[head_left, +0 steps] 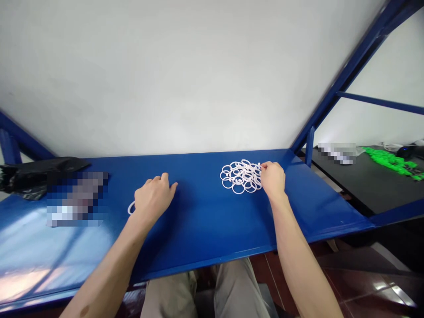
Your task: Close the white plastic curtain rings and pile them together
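Observation:
A loose pile of thin white rings, several with small knob-like ends, lies on the blue table. At the right edge of the pile, my right hand has thumb and forefinger pinched on one of the rings. My left hand is low over the table, left of the pile, palm down, with the thumb held apart from the fingers. A single white ring shows partly from beneath its outer side. The undersides of the left fingers are hidden.
A black plastic bag lies at the table's left end, beside a blurred-out item. Blue frame bars rise at the right. Beyond them, a dark table holds bright green pieces. A pale wall backs the blue table.

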### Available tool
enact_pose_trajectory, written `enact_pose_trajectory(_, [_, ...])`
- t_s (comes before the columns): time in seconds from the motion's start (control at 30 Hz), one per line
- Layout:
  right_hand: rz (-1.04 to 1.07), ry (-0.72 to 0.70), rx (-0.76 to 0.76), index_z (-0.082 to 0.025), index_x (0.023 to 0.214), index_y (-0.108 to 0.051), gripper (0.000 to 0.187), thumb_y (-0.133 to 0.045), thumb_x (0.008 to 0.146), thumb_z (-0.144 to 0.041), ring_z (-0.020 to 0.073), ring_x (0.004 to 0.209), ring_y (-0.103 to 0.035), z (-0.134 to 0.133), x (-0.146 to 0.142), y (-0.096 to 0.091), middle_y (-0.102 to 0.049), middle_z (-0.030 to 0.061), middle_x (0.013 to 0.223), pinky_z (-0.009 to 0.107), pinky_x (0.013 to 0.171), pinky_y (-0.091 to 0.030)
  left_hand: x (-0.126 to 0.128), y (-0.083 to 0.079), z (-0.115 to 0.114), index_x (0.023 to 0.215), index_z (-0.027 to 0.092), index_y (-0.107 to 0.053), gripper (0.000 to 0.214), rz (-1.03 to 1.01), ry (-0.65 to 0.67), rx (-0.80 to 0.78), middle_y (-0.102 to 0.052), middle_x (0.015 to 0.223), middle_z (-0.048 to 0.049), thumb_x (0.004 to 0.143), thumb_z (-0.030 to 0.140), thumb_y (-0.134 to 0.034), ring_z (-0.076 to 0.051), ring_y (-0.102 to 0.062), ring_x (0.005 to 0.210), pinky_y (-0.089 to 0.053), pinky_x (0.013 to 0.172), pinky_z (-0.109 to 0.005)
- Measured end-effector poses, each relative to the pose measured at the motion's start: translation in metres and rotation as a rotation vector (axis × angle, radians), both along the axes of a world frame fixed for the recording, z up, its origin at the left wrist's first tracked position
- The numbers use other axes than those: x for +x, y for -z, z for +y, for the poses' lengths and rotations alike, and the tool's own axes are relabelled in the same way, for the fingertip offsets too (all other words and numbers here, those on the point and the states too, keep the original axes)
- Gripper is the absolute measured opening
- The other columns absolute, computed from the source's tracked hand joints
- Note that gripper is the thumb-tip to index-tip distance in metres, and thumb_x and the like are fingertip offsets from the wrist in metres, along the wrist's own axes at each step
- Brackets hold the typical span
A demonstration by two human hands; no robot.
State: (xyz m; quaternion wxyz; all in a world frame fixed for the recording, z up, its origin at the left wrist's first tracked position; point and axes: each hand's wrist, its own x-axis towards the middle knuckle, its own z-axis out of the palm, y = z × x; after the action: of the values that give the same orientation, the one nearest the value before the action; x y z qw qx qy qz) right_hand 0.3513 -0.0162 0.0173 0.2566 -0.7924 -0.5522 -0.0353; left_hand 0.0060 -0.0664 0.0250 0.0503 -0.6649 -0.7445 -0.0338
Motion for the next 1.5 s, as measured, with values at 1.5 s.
enact_pose_trajectory(1.5, [0.523,-0.999,-0.002,-0.021,0.103,-0.065,0.016,-0.061,0.097,-0.035,0.0147,0.076,-0.068,-0.035,-0.115,0.023,-0.074,0.0008,0.086,0.029,0.074,-0.052,0.037,0.023,0.001,0.092,0.024,-0.051,0.01,-0.5,0.379,0.171,-0.07,0.075,0.0007,0.096,0.032,-0.048,-0.019,-0.066,0.067,-0.039,0.062,-0.028])
